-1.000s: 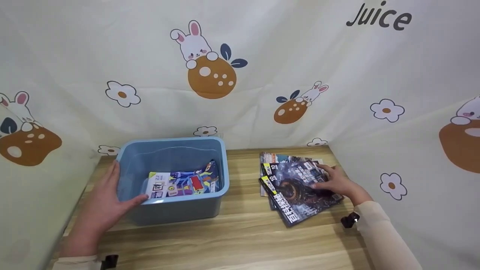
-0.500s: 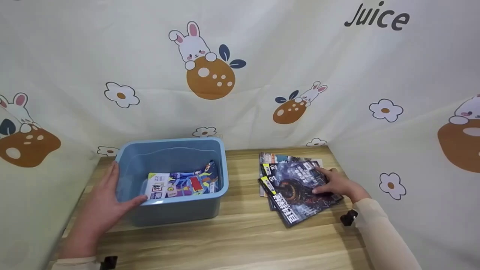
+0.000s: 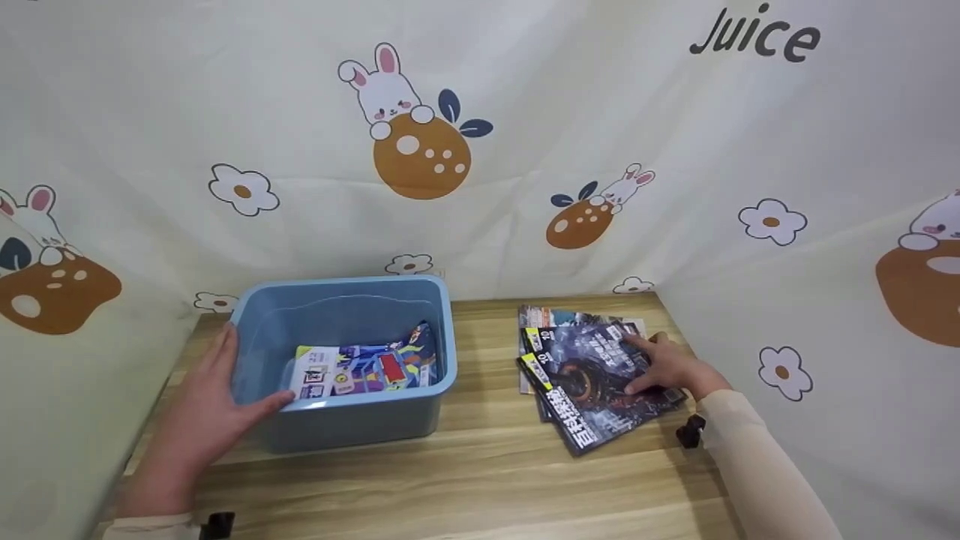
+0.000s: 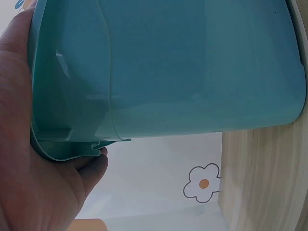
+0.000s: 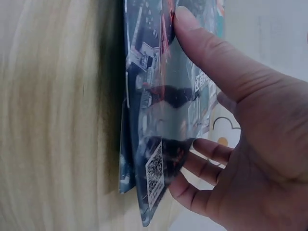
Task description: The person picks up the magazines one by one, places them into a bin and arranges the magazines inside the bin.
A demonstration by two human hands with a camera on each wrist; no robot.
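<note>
In the head view, my left hand (image 3: 199, 409) grips the near left corner of a blue plastic bin (image 3: 352, 417), its thumb on the front rim. The left wrist view shows the fingers round the rim of the bin (image 4: 192, 62). Colourful printed magazines (image 3: 382, 369) lie inside it. To the right, my right hand (image 3: 667, 369) is on a fanned stack of dark-covered magazines. Its thumb presses the cover of the top magazine (image 3: 577, 427). In the right wrist view, the other fingers (image 5: 192, 195) curl against the edge of that magazine (image 5: 156, 178).
The stack's lower magazines (image 3: 534, 315) stick out behind and to the left. Wood-grain table (image 3: 480, 480) lies in front of and between bin and stack. A pale printed cloth (image 3: 510, 135) hangs at the back and both sides. Each wrist wears a small black camera (image 3: 690, 433).
The right thumb has slid slightly nearer on the magazine cover, and the right wrist has shifted a little left. The left hand, the bin and the stack look the same.
</note>
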